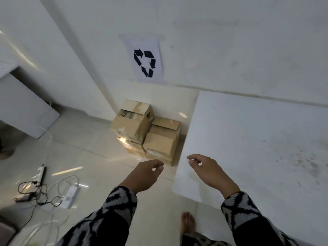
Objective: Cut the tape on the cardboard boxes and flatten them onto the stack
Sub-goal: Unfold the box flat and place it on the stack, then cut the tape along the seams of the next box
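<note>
Cardboard boxes [142,128] stacked at frame centre, backed against the wall [230,41]; no approach from behind. White table [257,148] fills the right half, its edge just beside the stack's right side, leaving little or no gap there. Open floor [85,153] left of and below the stack: approach is free from the lower centre and from the left. Left hand [144,174] and right hand [207,170] hang in that open space, holding nothing. Cables and power strips [53,189] clutter the lower left floor. Grey panel [24,107] stands at mid left, well apart from the boxes.
</note>
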{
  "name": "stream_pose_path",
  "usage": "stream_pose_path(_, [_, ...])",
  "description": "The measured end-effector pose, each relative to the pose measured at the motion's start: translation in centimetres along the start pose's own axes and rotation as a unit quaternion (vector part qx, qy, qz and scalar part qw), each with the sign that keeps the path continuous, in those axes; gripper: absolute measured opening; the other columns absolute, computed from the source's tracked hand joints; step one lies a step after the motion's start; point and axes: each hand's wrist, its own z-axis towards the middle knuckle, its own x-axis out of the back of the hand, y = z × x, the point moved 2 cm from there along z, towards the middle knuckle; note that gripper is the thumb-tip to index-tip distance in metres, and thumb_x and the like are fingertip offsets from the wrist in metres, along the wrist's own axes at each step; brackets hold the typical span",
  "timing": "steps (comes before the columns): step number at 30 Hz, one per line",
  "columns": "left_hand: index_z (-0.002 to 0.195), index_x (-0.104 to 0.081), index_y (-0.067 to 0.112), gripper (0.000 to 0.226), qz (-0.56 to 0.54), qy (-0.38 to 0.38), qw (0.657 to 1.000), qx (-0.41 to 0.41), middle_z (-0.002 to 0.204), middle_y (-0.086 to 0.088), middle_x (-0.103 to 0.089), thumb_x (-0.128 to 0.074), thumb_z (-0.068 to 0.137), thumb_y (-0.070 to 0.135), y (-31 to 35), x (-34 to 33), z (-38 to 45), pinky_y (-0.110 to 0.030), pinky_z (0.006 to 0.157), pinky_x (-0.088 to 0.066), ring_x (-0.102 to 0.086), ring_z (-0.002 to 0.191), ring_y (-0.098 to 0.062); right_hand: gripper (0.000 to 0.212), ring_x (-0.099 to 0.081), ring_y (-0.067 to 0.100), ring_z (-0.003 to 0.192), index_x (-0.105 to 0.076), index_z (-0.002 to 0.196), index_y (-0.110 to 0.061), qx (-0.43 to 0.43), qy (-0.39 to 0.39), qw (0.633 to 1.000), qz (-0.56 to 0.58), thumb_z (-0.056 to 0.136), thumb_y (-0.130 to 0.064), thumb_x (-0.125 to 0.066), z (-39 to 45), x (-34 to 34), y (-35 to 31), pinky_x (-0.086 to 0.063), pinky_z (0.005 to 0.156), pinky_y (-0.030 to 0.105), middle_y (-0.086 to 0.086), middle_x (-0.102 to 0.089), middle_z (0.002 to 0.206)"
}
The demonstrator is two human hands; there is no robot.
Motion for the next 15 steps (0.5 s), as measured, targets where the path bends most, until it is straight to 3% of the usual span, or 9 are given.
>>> stream_pose_path(5, [0.128, -0.062, 0.027, 0.032, -0.009, 0.0, 1.0, 0.006, 0.123, 0.012, -0.062, -0.05, 0.101, 0.038, -4.6, 7.7, 5.3, -0.017, 0.091, -0.038, -0.055, 0.103, -0.003, 0.029, -0.055, -0.006, 0.088, -0.06, 0.128, -0.031, 0.009, -0.022, 0.999, -0.021, 0.103, -0.035, -0.045, 7.4, -3.1, -7.2, -0.036, 0.063, 0.004, -0.015, -0.061, 0.106])
stream_pose_path(7, [0.127, -0.063, 0.026, 0.031, -0.007, -0.005, 1.0, 0.003, 0.122, 0.012, -0.063, -0.051, 0.101, 0.037, -7.1, 10.6, 7.9, -0.016, 0.09, -0.037, -0.055, 0.103, -0.002, 0.03, -0.053, -0.005, 0.092, -0.059, 0.128, -0.032, 0.007, -0.026, 0.999, -0.03, 0.102, -0.037, -0.045, 10.5, -4.9, -9.8, -0.037, 0.07, 0.006, -0.014, -0.06, 0.112])
stream_pose_path(10, [0.126, -0.064, 0.023, 0.031, 0.008, -0.015, 1.0, -0.022, 0.123, 0.011, -0.063, -0.051, 0.101, 0.035, -11.7, 14.8, 12.5, -0.015, 0.092, -0.036, -0.054, 0.105, -0.001, 0.03, -0.06, 0.005, 0.098, -0.06, 0.127, -0.033, -0.008, -0.017, 0.999, -0.037, 0.101, -0.041, -0.045, 15.3, -8.2, -12.6, -0.047, 0.084, 0.02, -0.012, -0.062, 0.119])
stream_pose_path(13, [0.123, -0.066, 0.023, 0.028, 0.012, -0.035, 0.998, -0.053, 0.12, 0.013, -0.063, -0.05, 0.101, 0.032, -16.3, 19.2, 17.1, -0.015, 0.091, -0.034, -0.055, 0.109, -0.004, 0.028, -0.066, 0.012, 0.092, -0.061, 0.124, -0.034, -0.042, 0.005, 0.999, -0.025, 0.101, -0.04, -0.047, 19.6, -11.7, -15.5, -0.05, 0.076, 0.018, -0.012, -0.063, 0.114])
stream_pose_path(15, [0.122, -0.066, 0.023, 0.027, 0.008, -0.048, 0.997, -0.06, 0.119, 0.013, -0.064, -0.05, 0.101, 0.032, -18.9, 21.8, 20.0, -0.016, 0.09, -0.035, -0.054, 0.107, -0.004, 0.027, -0.066, 0.013, 0.093, -0.061, 0.123, -0.034, -0.067, 0.014, 0.998, -0.01, 0.101, -0.039, -0.048, 22.2, -13.8, -17.3, -0.05, 0.08, 0.021, -0.011, -0.063, 0.113])
